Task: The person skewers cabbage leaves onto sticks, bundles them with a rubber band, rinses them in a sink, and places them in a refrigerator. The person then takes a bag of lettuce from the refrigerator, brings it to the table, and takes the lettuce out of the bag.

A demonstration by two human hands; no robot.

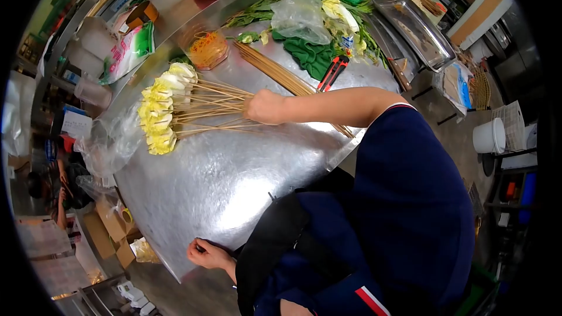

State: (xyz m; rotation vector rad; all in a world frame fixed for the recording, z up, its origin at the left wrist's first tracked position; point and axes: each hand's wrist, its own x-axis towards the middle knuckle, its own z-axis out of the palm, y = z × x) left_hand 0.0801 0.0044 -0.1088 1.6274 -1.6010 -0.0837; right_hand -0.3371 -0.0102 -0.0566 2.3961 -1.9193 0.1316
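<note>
Right hand (266, 107): clenched round the bare ends of the skewers (205, 96); we probably took them in 1 fist so that the bunch hung together and our fingers were clear of the leaves (159, 114);
Left hand (208, 254): loosely curled at the near edge of the table (181, 193), well apart from the skewers; we could not tell whether it held anything; 1 fist seemed enough for the bunch;
Skewers: fanned over the table, leafy ends away from our body, likely so that the wood came to our palm first; we could not tell how much weight the metal bore;
Leaves: yellow and pale, packed side by side at the tips;
Sticks (269, 67): a bare pile, aslant and passing beneath our right forearm; well placed for reach, we judged;
Tub (208, 52): just beside the leaves; its wall presumably kept the orange shreds (207, 45) together;
Cutter (335, 73): by the green cloth (304, 57), seemingly parked off our working space;
Tray (415, 32): beyond the cutter, beside 1 knife (400, 75).
</note>
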